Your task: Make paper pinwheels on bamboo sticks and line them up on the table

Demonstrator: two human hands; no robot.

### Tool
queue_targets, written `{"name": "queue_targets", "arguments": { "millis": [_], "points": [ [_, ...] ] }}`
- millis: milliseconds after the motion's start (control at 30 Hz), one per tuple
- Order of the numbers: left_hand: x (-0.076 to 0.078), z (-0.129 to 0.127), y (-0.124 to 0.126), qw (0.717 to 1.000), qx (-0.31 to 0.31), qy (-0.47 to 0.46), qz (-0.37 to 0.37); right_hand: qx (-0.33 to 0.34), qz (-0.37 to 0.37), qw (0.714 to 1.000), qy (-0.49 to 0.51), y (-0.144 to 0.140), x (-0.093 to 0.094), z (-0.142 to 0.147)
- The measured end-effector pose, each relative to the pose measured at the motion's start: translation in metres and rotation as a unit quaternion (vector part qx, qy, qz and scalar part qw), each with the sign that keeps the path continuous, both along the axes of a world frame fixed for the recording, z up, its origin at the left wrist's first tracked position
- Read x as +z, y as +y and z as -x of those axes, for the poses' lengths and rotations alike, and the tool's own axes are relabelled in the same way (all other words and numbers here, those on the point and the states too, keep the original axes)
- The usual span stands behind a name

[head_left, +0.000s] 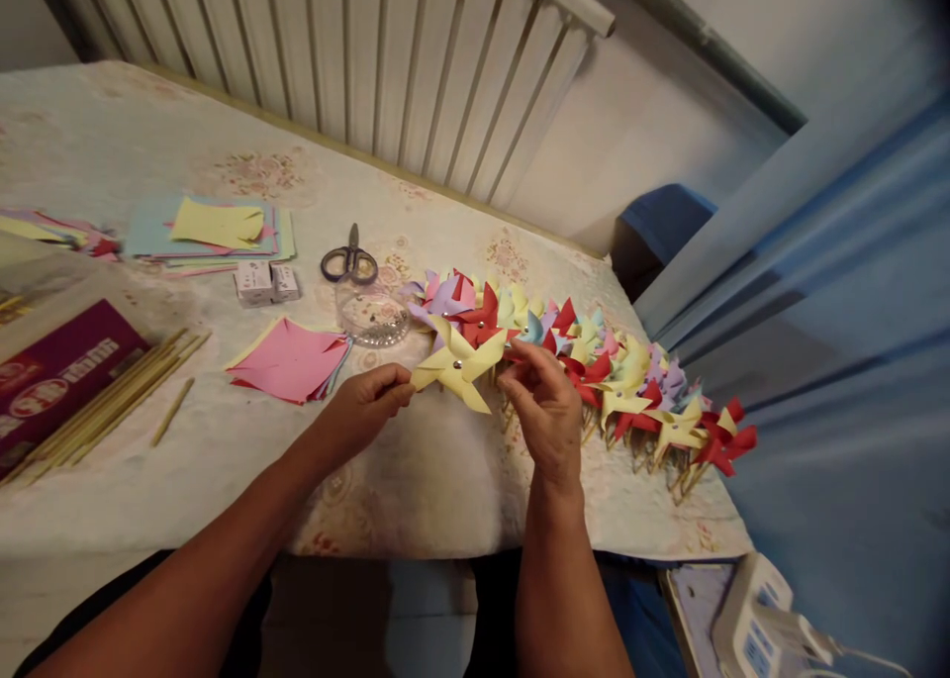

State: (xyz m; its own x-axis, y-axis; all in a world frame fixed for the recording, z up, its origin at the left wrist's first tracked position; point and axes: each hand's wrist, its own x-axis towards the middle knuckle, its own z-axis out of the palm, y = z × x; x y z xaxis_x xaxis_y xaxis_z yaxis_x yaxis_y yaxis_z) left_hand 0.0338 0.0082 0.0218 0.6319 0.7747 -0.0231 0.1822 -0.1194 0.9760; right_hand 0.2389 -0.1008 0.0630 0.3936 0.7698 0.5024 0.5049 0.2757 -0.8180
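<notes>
Both my left hand (365, 398) and right hand (544, 401) pinch the yellow pinwheel (458, 362) above the table's (416, 480) near edge, mid-assembly I judge, needing a steady grip next.

The counter (416, 480) wore a pale cloth with a faded floral print; just left of the left grip (363, 406) lay a fanned stack of pink paper squares (289, 361); beyond the grips stood a clear round dish of pins (371, 317), with scissors (348, 260) behind it; two small white boxes (265, 282) sat left of those; farther left lay mixed coloured sheets (212, 231), a bundle of wooden sticks (111, 396) and a purple box (55, 371); right of the right grip (545, 411) ran a row of finished paper pinwheels (638, 386) toward the counter's corner.
</notes>
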Motion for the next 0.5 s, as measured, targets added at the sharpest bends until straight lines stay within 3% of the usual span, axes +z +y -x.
{"name": "queue_targets", "arguments": {
  "millis": [200,500],
  "points": [
    [-0.0039,0.0027,0.0016,0.999,-0.031,0.002,-0.038,-0.008,0.047,0.997,-0.065,-0.0021,0.0081,0.0074],
    [-0.0045,0.0071,0.0037,0.997,-0.071,0.011,-0.038,0.027,0.082,0.99,-0.113,-0.0024,0.0031,0.0054]
  ]
}}
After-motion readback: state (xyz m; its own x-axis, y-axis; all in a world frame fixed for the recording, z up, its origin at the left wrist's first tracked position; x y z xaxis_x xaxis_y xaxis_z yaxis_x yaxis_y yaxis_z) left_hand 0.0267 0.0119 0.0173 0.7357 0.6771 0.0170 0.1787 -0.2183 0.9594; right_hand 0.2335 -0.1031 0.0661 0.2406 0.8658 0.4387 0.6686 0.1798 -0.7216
